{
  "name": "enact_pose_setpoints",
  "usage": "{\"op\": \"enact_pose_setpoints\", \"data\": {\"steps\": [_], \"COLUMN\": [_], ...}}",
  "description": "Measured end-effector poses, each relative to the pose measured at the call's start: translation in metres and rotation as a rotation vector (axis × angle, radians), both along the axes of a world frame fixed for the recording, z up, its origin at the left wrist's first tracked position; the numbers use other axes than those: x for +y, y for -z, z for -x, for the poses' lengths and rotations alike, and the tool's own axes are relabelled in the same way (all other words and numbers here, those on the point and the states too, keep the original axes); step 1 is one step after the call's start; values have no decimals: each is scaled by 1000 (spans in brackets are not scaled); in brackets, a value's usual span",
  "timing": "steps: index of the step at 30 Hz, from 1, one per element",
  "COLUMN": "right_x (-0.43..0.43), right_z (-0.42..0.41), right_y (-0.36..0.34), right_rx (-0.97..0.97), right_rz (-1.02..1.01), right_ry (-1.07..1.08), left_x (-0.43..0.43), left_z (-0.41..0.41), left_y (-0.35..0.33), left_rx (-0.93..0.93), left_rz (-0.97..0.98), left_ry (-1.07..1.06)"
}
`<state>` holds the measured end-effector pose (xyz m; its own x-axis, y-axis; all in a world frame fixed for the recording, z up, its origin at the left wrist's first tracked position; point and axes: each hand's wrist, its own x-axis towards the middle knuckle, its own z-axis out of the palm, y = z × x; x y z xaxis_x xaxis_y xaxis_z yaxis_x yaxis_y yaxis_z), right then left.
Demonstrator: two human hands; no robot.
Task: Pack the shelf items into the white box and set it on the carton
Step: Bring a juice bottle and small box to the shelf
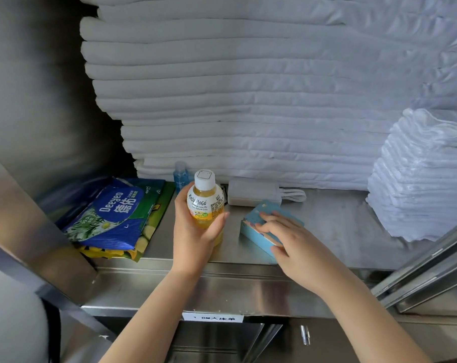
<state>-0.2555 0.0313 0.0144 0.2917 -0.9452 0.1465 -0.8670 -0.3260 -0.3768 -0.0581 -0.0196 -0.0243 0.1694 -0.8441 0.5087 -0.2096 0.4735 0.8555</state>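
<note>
Entry: shelf stage, packing barely begun as far as we can judge. Neither the white box nor the carton is in view, so we cannot say what is already packed. Several items remain on the steel shelf (327, 231). The left hand (196, 231) grips the juice bottle (206, 203) upright, fingers and thumb wrapped round its lower body; we cannot tell whether its base is clear of the shelf. Just to the right, the right hand (282, 231) holds the blue box (266, 207), which lies tilted on the shelf, with fingers spread over its top and thumb against its near end. Not yet touched: the wipes pack (109, 216) at the left, lying on a green and yellow pack (149, 226); a small blue bottle (180, 176) at the far side behind the juice; and a white power bank (252, 192) with its cable (295, 195), far of the blue box. Folded white linen (248, 100) is stacked high at the back, with a lower pile (418, 179) at the right. We assume neither belongs to the task. Readable: "MOGU MOGU" on the juice bottle, small print below too fine; "Deeyeo 德佑" and "99.9" on the wipes pack; the shelf-edge label (213, 318) ends in "大床单", start unclear. Left to do: carry everything to the box, then set it on the carton.
</note>
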Motion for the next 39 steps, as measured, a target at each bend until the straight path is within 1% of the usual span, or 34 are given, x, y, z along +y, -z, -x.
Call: {"op": "enact_pose_setpoints", "data": {"steps": [8, 12, 22, 28, 30, 32, 34, 37, 39], "right_x": [3, 4, -1, -15, -18, -19, -16, -16, -21], "right_z": [18, 27, 32, 15, 6, -6, -22, -51, -68], "right_y": [2, 5, 6, 6, 6, 7, 8, 7, 6], "right_rx": [-85, -146, -67, -65, -57, -74, -141, -205, -259], "right_rz": [2, 25, -9, -8, 9, 50, 84, 117, 110], "right_ry": [43, 139, 148, 81, 63, 36, 6, -39, -47], "left_x": [0, 1, 5, 9, 10, 11, 13, 20, 27], "left_z": [0, 0, -7, -10, -13, -20, -29, -39, -43], "left_y": [-1, -1, -2, -4, -6, -8, -5, 3, 6], "left_rx": [10, 20, 2, -9, -42, -115, -188, -201, -247], "left_rz": [1, 2, 33, 15, -8, -39, -70, -123, -146], "left_ry": [4, 16, 47, 82, 98, 118, 158, 205, 182]}}
